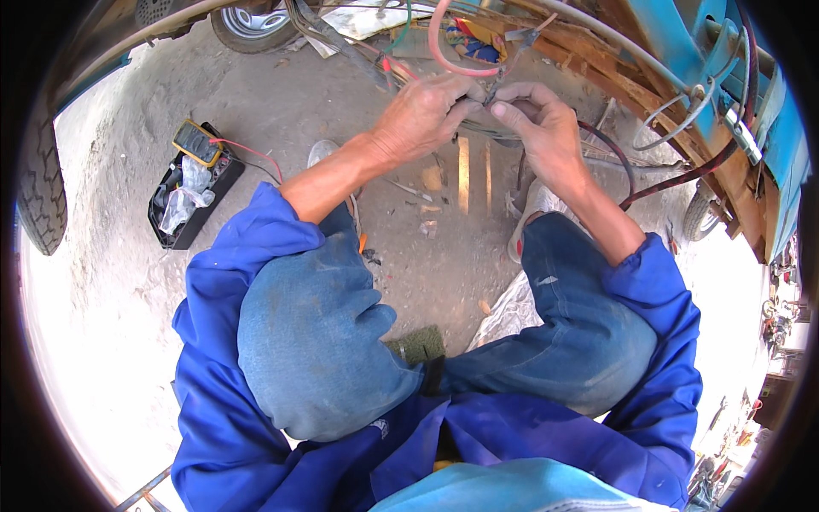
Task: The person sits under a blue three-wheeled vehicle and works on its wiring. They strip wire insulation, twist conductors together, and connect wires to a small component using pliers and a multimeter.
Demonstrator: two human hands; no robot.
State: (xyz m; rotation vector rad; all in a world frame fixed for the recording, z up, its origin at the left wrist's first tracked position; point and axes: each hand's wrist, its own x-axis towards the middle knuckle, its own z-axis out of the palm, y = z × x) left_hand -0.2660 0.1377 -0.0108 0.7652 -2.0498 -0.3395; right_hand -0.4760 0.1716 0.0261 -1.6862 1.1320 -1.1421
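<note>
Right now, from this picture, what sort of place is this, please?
Probably a vehicle repair yard or workshop: a silver-rimmed wheel, a yellow-cased multimeter at the end of a black box, and dusty ground suggest it.

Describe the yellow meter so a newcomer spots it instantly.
Start at the person's left forearm; to its left lies a black tray. The yellow meter rests at the tray's far end. Its yellow rim and dark face set it apart from the clear plastic bag in the tray.
</note>
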